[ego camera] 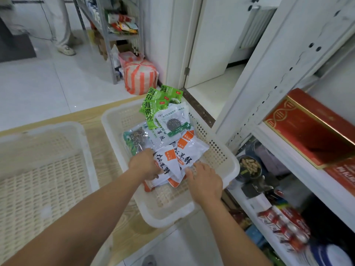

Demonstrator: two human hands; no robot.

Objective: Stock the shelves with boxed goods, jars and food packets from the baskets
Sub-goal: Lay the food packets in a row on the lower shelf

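White-and-orange packets [173,162] piled in plastic basket [226,160]; left hand [145,164] grip holding one, right hand [204,179] grip wide.

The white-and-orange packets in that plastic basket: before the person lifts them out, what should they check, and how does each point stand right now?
1. Left hand has hold of a white-and-orange food packet: ok, fingers closed on its edge.
2. Right hand has a grip: cannot tell; it lies flat on the packets, fingers spread.
3. Nothing lies on top of those packets: ok; the green seaweed packets sit further back.
4. White perforated plastic basket rests steadily: cannot tell; it lies tilted on the wooden table.
5. Free space on the white metal shelf: cannot tell; a red and gold box fills the visible part.
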